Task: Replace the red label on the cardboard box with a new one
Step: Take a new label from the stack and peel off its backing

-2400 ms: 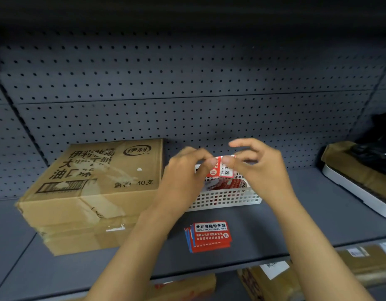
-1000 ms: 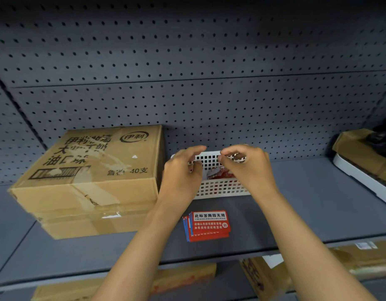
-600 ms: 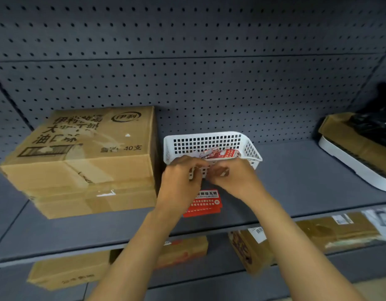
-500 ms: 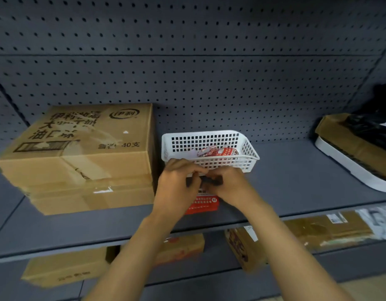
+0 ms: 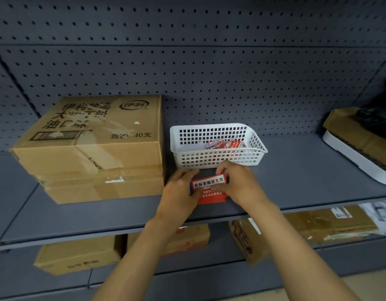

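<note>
A cardboard box (image 5: 96,146) with black print sits on the grey shelf (image 5: 296,177) at the left, stacked on a flatter box. In front of the white plastic basket (image 5: 218,158) lies a small stack of red labels (image 5: 209,189) with white text. My left hand (image 5: 181,192) grips the stack's left edge. My right hand (image 5: 239,183) holds its right side, thumb pressing on the top label. Crumpled red and white label scraps (image 5: 229,145) lie inside the basket. No red label shows on the box.
A pegboard wall backs the shelf. At the far right a white tray (image 5: 352,157) carries cardboard and dark items. Several cardboard boxes (image 5: 79,254) sit on the lower shelf beneath.
Both hands held a red label scrap over the basket, dropped it in, then came down to the stack of red labels and took hold of it. The camera view tilted downward.
</note>
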Demonstrator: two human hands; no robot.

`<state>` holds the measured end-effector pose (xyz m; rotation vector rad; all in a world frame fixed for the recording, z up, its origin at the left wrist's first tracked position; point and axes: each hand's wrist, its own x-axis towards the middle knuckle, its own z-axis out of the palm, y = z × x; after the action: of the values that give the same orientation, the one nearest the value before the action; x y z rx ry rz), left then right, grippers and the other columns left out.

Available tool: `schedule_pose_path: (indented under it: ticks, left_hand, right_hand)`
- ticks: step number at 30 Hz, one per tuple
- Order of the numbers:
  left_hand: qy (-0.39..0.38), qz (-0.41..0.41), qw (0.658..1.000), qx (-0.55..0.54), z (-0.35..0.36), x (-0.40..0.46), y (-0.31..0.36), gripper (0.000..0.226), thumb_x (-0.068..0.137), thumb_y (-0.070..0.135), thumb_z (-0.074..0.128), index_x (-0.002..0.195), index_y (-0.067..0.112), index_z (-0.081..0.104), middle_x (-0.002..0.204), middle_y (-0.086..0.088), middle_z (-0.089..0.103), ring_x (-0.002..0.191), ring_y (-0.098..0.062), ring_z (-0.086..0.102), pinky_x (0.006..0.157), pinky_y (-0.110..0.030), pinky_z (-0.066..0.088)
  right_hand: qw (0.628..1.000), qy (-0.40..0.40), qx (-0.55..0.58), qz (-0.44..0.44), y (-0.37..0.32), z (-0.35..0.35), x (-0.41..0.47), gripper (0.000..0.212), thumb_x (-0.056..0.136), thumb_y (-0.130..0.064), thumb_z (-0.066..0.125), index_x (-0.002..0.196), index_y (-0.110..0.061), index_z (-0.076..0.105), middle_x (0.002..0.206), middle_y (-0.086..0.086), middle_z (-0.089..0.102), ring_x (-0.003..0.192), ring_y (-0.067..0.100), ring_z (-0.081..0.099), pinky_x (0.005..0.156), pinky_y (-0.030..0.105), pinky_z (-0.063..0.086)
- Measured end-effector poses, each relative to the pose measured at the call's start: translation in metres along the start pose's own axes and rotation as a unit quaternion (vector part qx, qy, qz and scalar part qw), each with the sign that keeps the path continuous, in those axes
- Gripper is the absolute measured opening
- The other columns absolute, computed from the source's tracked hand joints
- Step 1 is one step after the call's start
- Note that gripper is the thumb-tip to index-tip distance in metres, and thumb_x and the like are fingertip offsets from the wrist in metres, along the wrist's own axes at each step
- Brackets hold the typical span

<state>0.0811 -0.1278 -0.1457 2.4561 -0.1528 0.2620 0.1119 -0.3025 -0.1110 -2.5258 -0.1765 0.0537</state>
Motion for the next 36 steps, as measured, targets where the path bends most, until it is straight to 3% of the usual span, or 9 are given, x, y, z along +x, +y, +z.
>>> schedule_pose_path:
  ticks: [4,7,12,17,21,25,30,33,36]
  left_hand:
    - [0.002,-0.002,1.000,-0.022,-0.002,0.001,0.000,0.052,0.088,0.026,0.075,0.137,0.018,0.059,0.139,-0.003,0.057,0.129,-0.019,0.055,0.105,-0.025,0.044]
    - [0.006,-0.001,0.999,-0.037,-0.004,0.001,0.000,0.042,0.089,0.029,0.074,0.128,0.017,0.066,0.131,-0.002,0.060,0.121,-0.016,0.059,0.096,-0.019,0.045]
    - [0.050,0.014,0.997,-0.060,-0.009,0.002,0.007,0.030,0.092,0.027,0.071,0.120,0.017,0.071,0.122,-0.003,0.066,0.117,-0.019,0.060,0.096,-0.024,0.047]
    - [0.114,0.021,0.987,-0.115,-0.023,0.008,0.021,0.018,0.093,0.021,0.069,0.110,0.018,0.072,0.114,0.000,0.072,0.108,-0.019,0.066,0.092,-0.034,0.055]
    - [0.093,-0.023,0.973,-0.212,-0.043,0.013,0.039,0.011,0.094,0.021,0.068,0.091,0.032,0.068,0.099,0.017,0.070,0.094,0.002,0.068,0.085,-0.020,0.056]
    - [0.042,-0.037,0.954,-0.295,-0.062,0.017,0.055,0.012,0.099,0.023,0.061,0.094,0.028,0.071,0.098,0.024,0.071,0.088,0.020,0.062,0.077,-0.002,0.046]
    - [0.042,-0.042,0.942,-0.331,-0.076,0.018,0.065,0.018,0.099,0.029,0.059,0.087,0.030,0.073,0.093,0.019,0.076,0.092,0.007,0.067,0.080,-0.010,0.047]
    - [0.043,-0.041,0.929,-0.366,-0.084,0.018,0.072,0.023,0.099,0.028,0.059,0.082,0.027,0.073,0.092,0.012,0.078,0.092,-0.002,0.070,0.081,-0.015,0.048]
    - [0.068,-0.017,0.924,-0.375,-0.091,0.014,0.080,0.021,0.098,0.025,0.061,0.080,0.026,0.071,0.084,0.013,0.077,0.081,0.001,0.069,0.077,-0.016,0.049]
  right_hand:
    - [0.998,0.024,0.061,0.011,-0.002,-0.007,-0.002,0.025,0.086,-0.020,0.081,0.106,-0.022,0.066,0.083,-0.013,0.060,0.085,0.015,0.062,0.067,0.026,0.050]
    - [0.997,0.028,0.064,0.019,-0.001,-0.009,-0.002,0.022,0.088,-0.025,0.079,0.105,-0.027,0.065,0.100,-0.008,0.063,0.097,0.015,0.062,0.082,0.032,0.055]
    - [0.998,0.049,0.050,0.006,-0.004,-0.018,-0.003,0.011,0.098,-0.031,0.066,0.106,-0.022,0.066,0.100,-0.008,0.064,0.095,0.014,0.061,0.079,0.031,0.051]
    - [0.989,0.064,0.135,0.000,-0.010,-0.042,-0.001,0.006,0.103,-0.026,0.058,0.101,-0.027,0.063,0.100,0.007,0.075,0.095,0.021,0.069,0.081,0.034,0.054]
    - [0.982,0.083,0.168,-0.017,-0.015,-0.058,0.000,0.012,0.103,-0.023,0.057,0.095,-0.030,0.063,0.098,0.004,0.076,0.088,0.017,0.067,0.072,0.025,0.049]
    - [0.969,0.104,0.220,-0.043,-0.022,-0.072,-0.003,0.018,0.102,-0.023,0.059,0.090,-0.036,0.064,0.096,0.011,0.077,0.088,0.026,0.069,0.071,0.025,0.050]
    - [0.956,0.117,0.259,-0.076,-0.035,-0.088,-0.008,0.015,0.101,-0.020,0.061,0.098,-0.034,0.066,0.092,0.009,0.076,0.066,-0.004,0.061,0.063,0.010,0.046]
    - [0.954,0.151,0.245,-0.078,-0.040,-0.090,-0.007,0.024,0.095,-0.024,0.070,0.112,-0.038,0.061,0.102,0.001,0.069,0.084,0.006,0.061,0.075,0.020,0.048]
    - [0.945,0.261,0.167,-0.102,-0.053,-0.090,-0.016,0.023,0.085,-0.027,0.081,0.100,-0.032,0.065,0.102,-0.009,0.059,0.088,0.003,0.058,0.073,0.006,0.043]
